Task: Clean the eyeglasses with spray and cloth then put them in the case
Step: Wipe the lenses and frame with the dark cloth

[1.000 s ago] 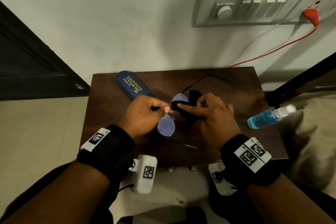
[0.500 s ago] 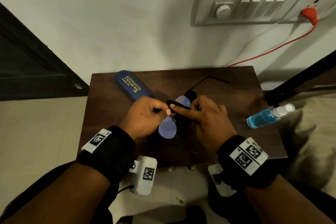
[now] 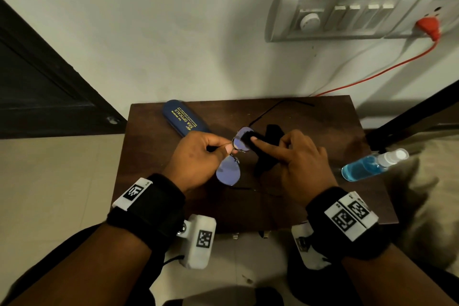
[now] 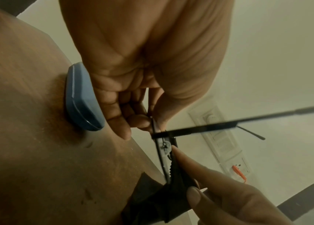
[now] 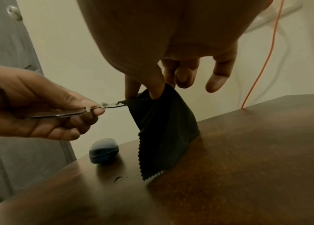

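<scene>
A: Hands first. What did each one have?

B: Left hand (image 3: 198, 156) pinched the eyeglasses (image 3: 229, 169) at the bridge, thumb against curled fingers, and held them above the counter (image 3: 323, 119). Right hand (image 3: 298, 164) gripped the black cloth (image 5: 164, 126); forefinger lay on top, thumb below, with the far lens sandwiched in the fold.

A: Step in hand?

B: Wiping, by my reading. Near lens was bare and bluish. Next move likely calls for shifting the cloth to that lens, keeping the pinch on the bridge so the thin wire frame does not twist.

A: Materials?

B: Cloth was soft, matte, with a pinked zigzag edge; its lower corner hung down to the counter. Frame was slim dark metal, temples unfolded, clear nose pads. Lenses rounded.

A: And further out?

B: Case (image 3: 185, 118), hard blue oblong shell with gold lettering, lay shut behind the left hand. Spray bottle (image 3: 370, 165), clear plastic with blue liquid, lay on its side at the counter's right edge. Counter was dark wood grain.
</scene>
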